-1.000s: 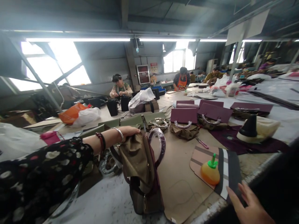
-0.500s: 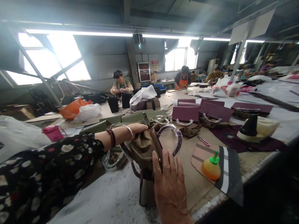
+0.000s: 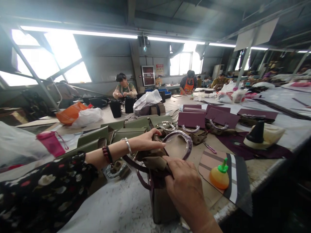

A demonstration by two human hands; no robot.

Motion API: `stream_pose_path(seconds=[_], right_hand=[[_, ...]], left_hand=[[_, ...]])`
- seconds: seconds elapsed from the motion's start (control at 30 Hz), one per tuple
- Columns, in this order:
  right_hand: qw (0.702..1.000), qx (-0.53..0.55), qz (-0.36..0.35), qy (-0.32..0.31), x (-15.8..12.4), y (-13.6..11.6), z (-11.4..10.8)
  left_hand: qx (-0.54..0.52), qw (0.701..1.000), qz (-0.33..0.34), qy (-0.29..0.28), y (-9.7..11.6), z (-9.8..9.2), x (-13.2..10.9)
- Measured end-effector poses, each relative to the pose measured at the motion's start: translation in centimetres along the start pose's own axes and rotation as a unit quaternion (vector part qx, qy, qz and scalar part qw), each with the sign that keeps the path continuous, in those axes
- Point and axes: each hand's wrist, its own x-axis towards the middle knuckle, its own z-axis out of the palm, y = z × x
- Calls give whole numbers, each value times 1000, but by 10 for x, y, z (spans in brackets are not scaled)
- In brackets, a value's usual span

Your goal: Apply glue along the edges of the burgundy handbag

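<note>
In front of me stands a handbag [image 3: 164, 202] with a dark green-grey body and purple trim. Its olive-brown lining [image 3: 154, 160] bulges out at the top. One purple handle [image 3: 189, 142], wrapped in clear film, loops up on the far side; another hangs toward the left. My left hand [image 3: 145, 139] reaches across and grips the bag's far upper edge between thumb and fingers. From the near right, my right hand [image 3: 186, 183] has its fingers curled over the lining at the rim. The fingertips of my right hand are partly hidden in the cloth.
Green bag panels [image 3: 131, 134] and purple bag panels [image 3: 191, 119] stand behind. To the right are an orange glue bottle [image 3: 219, 178] with a green nozzle, a pink-handled cutter [image 3: 210, 148] and a black cone [image 3: 255, 132]. A pink cup [image 3: 52, 144] stands left. Co-workers sit farther back.
My right hand has gone from flat with spread fingers to curled on the lining. The lining has been pushed down and folded, and my left hand has shifted along the rim.
</note>
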Motion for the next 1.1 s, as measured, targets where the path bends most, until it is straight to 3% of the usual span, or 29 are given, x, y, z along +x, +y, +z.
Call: stream_pose_path(seconds=[0.13, 0.27, 0.43, 0.6, 0.7, 0.9, 1.1], right_hand=[[997, 12, 72, -20, 1, 8, -3], [988, 14, 131, -75, 4, 9, -7], [978, 56, 190, -72, 10, 7, -7], [963, 106, 239, -57, 8, 8, -7], [948, 154, 272, -55, 10, 7, -9], [874, 325, 350, -90, 17, 7, -3], [781, 481, 379, -120, 5, 27, 26]], left_hand=[[-31, 990, 72, -117, -4, -12, -7], [-23, 975, 69, -210, -3, -24, -6], [132, 965, 63, -216, 15, -24, -4], [300, 932, 80, -188, 38, -19, -9], [343, 914, 73, -203, 47, -25, -6], [358, 902, 47, -236, 67, -37, 3], [465, 848, 23, -255, 60, -14, 14]])
